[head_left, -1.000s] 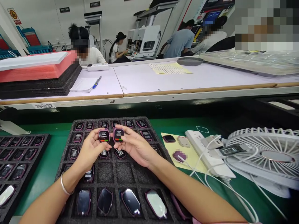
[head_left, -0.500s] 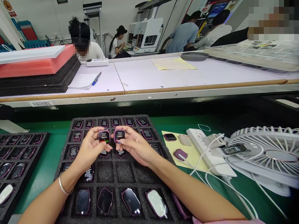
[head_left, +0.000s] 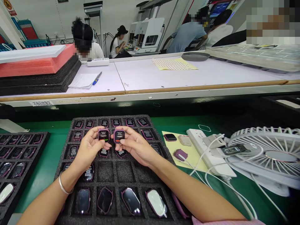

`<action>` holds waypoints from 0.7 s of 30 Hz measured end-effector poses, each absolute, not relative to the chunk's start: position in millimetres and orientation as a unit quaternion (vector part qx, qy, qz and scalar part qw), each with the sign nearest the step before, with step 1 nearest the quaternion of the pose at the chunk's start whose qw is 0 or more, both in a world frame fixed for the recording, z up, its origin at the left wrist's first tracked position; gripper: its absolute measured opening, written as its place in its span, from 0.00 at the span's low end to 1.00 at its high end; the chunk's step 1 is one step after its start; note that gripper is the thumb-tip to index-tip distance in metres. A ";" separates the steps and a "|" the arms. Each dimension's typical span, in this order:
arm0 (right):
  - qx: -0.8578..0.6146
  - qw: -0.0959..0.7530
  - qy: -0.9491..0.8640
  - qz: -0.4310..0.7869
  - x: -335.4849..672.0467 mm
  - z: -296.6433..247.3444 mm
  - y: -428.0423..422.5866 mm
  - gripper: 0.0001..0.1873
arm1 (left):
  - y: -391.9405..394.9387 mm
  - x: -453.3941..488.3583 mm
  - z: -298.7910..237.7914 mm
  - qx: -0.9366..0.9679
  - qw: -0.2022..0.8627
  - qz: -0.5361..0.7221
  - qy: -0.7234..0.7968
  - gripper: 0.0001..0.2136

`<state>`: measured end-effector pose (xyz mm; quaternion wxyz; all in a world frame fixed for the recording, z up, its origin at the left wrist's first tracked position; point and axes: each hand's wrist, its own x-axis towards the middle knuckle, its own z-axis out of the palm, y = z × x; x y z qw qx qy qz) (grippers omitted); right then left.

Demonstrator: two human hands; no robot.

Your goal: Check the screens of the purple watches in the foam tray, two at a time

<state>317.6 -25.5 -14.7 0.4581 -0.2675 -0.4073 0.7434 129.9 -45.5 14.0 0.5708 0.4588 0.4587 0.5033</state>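
Observation:
My left hand (head_left: 90, 150) is closed round a small purple watch body (head_left: 103, 135) whose dark screen shows text and a red and green bar. My right hand (head_left: 136, 145) grips a second, similar watch body (head_left: 119, 136) right beside it. Both are held just above the black foam tray (head_left: 110, 173), over its upper middle rows. The tray's pockets hold several more purple watch bodies, lit ones at the back and blank ones (head_left: 131, 201) along the front row. A silver bangle sits on my left wrist.
A second foam tray (head_left: 16, 156) of watch bodies lies at the left. To the right are a yellow sheet (head_left: 178, 142) with loose watch bodies, a white power strip (head_left: 206, 150) with cables, and a white fan (head_left: 267, 156). Other people sit beyond the white bench (head_left: 187, 78).
My hands hold the same two watch bodies in nearly the same place. The left watch's screen has tilted slightly, and the view has shifted a little.

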 end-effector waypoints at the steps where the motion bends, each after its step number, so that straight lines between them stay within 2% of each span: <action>1: -0.269 0.458 -0.409 0.742 317.6 -14.5 -25.5 0.20 | -45.6 130.0 13.8 0.460 0.571 0.507 0.454 0.23; 4: -0.270 0.456 -0.413 0.741 317.4 -14.3 -25.8 0.20 | -45.7 129.7 12.5 0.472 0.570 0.513 0.436 0.26; 8: -0.270 0.453 -0.414 0.742 317.5 -15.5 -25.8 0.20 | -45.7 127.8 9.5 0.493 0.563 0.509 0.425 0.19; 12: -0.269 0.455 -0.419 0.739 318.3 -16.4 -25.9 0.21 | -45.0 126.6 7.2 0.496 0.560 0.513 0.422 0.18; 21: -0.230 0.481 -0.473 0.701 318.1 -14.9 -28.6 0.25 | -44.8 127.5 3.8 0.496 0.551 0.533 0.408 0.26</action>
